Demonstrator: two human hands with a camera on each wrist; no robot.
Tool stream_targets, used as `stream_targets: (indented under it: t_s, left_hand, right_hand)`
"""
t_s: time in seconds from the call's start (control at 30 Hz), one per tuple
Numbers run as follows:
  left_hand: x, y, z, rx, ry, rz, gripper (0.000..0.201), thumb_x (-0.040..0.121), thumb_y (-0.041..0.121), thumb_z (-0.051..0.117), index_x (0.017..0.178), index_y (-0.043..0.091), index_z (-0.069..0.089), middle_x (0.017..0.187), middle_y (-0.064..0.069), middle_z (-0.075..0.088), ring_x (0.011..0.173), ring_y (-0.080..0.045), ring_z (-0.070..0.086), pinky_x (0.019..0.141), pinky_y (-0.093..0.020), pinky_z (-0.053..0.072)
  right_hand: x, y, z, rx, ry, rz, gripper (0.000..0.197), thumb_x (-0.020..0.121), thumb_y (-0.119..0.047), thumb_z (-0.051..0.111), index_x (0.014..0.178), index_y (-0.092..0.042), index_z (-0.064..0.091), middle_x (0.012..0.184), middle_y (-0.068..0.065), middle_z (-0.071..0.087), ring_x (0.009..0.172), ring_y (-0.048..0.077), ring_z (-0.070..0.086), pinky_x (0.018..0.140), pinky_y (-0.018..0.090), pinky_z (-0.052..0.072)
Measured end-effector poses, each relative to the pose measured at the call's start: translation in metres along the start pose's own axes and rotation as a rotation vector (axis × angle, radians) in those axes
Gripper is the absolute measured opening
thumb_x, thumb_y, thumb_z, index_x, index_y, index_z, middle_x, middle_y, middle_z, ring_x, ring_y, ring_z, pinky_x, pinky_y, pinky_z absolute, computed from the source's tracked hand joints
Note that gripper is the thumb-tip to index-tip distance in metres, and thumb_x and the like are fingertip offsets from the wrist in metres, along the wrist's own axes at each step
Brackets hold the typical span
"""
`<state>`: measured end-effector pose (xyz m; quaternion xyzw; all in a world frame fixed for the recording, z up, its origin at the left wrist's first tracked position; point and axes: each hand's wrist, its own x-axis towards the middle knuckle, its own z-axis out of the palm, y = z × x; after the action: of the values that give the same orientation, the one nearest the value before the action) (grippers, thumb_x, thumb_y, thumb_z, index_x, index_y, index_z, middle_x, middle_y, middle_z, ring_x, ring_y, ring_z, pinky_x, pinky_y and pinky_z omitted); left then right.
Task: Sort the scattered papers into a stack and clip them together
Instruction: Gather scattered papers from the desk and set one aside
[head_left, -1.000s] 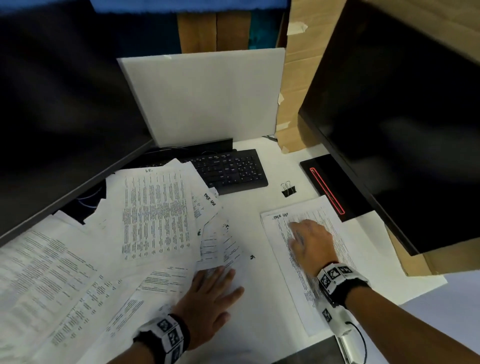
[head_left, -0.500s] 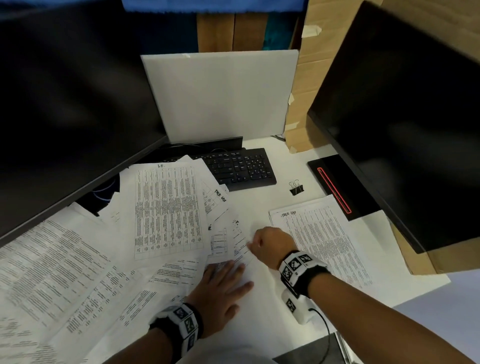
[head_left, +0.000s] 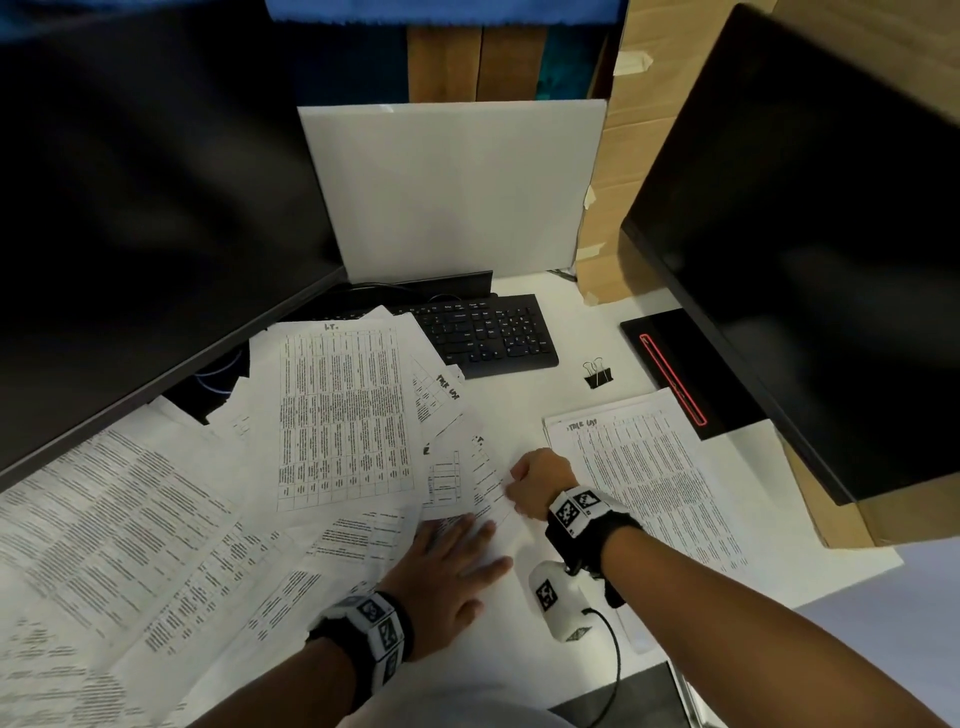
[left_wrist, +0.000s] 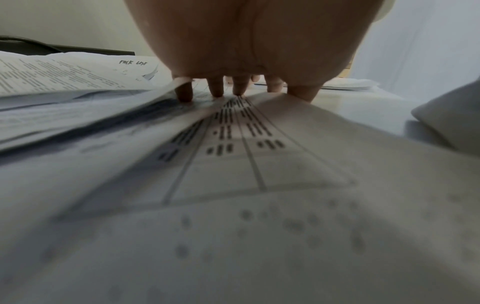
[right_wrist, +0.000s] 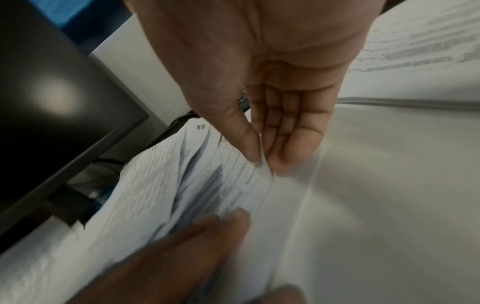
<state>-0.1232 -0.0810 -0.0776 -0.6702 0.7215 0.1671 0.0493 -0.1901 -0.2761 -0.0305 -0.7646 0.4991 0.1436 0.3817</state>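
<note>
Printed papers lie scattered over the left half of the white desk. A small squared stack of sheets lies at the right. My left hand presses flat on the near sheets of the pile, fingers straight. My right hand reaches to the pile's right edge. In the right wrist view its thumb and fingers pinch the edge of one sheet. A black binder clip stands alone on the desk behind the stack.
A black keyboard lies behind the pile, partly under papers. Dark monitors stand at the left and the right, with a white board between them. A black base with a red line touches the stack's far corner.
My right hand left the stack at the right, swung left to the scattered pile and took hold of a sheet's edge. My left hand stayed flat on the papers.
</note>
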Motion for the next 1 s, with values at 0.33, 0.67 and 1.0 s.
stream_targets:
  t_s: [0.33,0.67,1.0]
  left_hand:
    - [0.011,-0.015,-0.054,-0.282,0.315,-0.03,0.056,0.094,0.053,0.039,0.143,0.026,0.036,0.138,0.0,0.051,0.125,-0.018,0.048,0.105,-0.042,0.041]
    - [0.041,-0.09,-0.199,-0.65,0.965,-0.409,0.084,0.084,0.024,0.07,0.151,0.017,0.021,0.153,-0.01,0.028,0.142,-0.024,0.026,0.117,-0.04,0.023]
    - [0.046,-0.126,-0.233,-1.362,0.998,-0.484,0.026,0.091,0.019,0.065,0.111,0.002,0.068,0.1,-0.005,0.074,0.083,-0.008,0.071,0.09,-0.035,0.057]
  right_hand:
    - [-0.023,-0.026,-0.045,0.149,0.299,-0.19,0.01,0.091,-0.015,0.053,0.084,-0.014,0.06,0.082,0.004,0.066,0.063,0.009,0.058,0.051,0.017,0.043]
    - [-0.063,-0.093,-0.13,0.403,0.746,-0.814,0.007,0.092,-0.019,0.058,0.091,-0.016,0.064,0.078,-0.007,0.067,0.063,0.016,0.064,0.058,0.033,0.055]
    - [-0.052,-0.114,-0.176,0.922,0.647,-0.793,0.012,0.092,-0.019,0.058,0.086,-0.017,0.068,0.078,0.0,0.069,0.072,0.012,0.063,0.071,0.029,0.054]
